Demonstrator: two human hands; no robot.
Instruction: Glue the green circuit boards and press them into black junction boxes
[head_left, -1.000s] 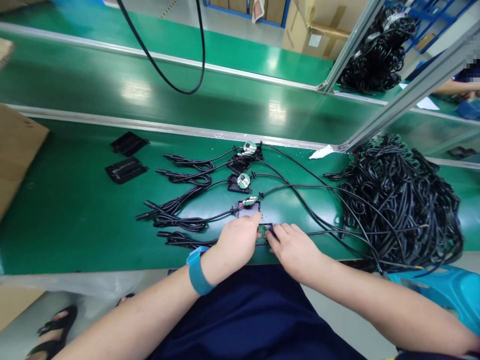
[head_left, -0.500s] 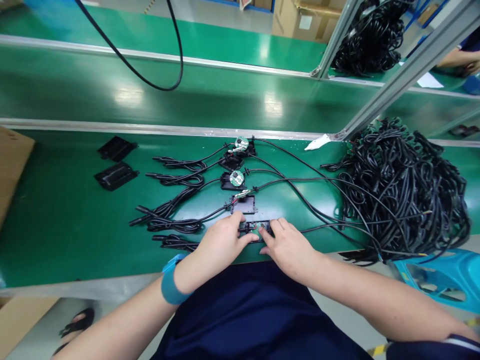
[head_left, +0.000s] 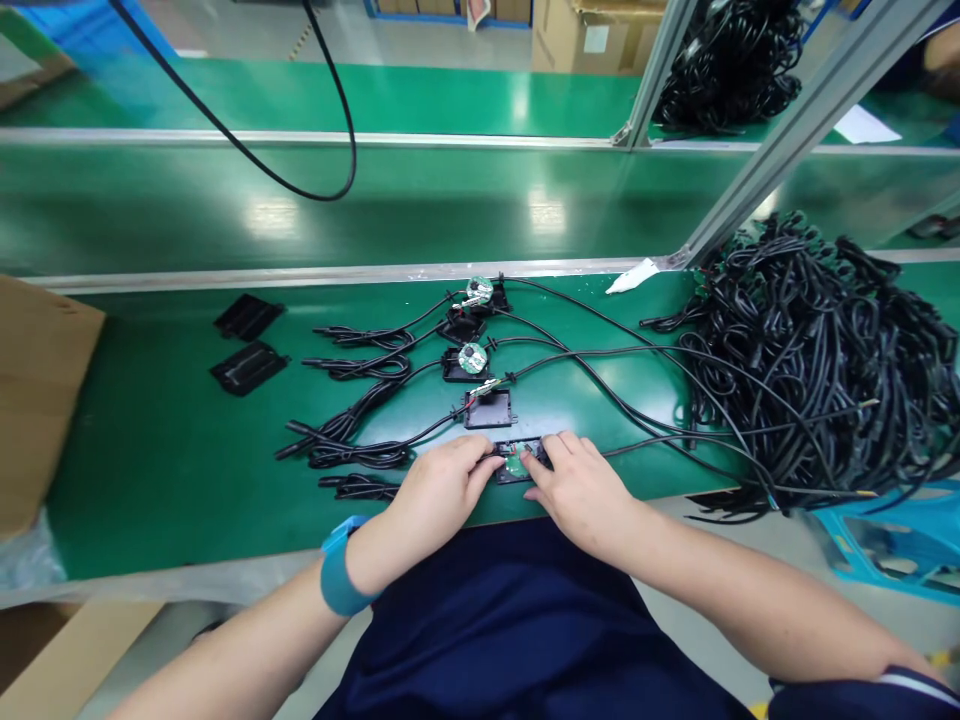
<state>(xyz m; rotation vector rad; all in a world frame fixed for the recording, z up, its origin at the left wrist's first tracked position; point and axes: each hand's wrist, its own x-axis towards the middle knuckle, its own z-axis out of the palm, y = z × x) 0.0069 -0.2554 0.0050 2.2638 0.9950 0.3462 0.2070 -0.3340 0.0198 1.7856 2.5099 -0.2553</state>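
Observation:
A small black plastic case (head_left: pixel 513 476) lies near the table's front edge, with a green circuit board (head_left: pixel 514 463) inside it. My left hand (head_left: pixel 448 478) pinches the black cable at the case's left end, thumb and forefinger closed. From the right, my right hand (head_left: pixel 576 488) grips the case's right end, its forefinger pressing on the board and the thumb at the near side. The fingers partly hide both ends of the case. Just beyond lies an open case (head_left: pixel 488 410) with a board on edge at its rim.
Farther back, round circuit boards (head_left: pixel 473 358) rest on other cases, with bundled cables (head_left: pixel 360 455) to their left. Two black covers (head_left: pixel 249 368) lie at left near a cardboard box (head_left: pixel 45 400). A large cable heap (head_left: pixel 817 370) fills the right side, beside a metal post (head_left: pixel 795 140).
My left thumb has drawn back toward the case's left end, so more of the board shows. My right hand stays on the right end. The view has shifted slightly.

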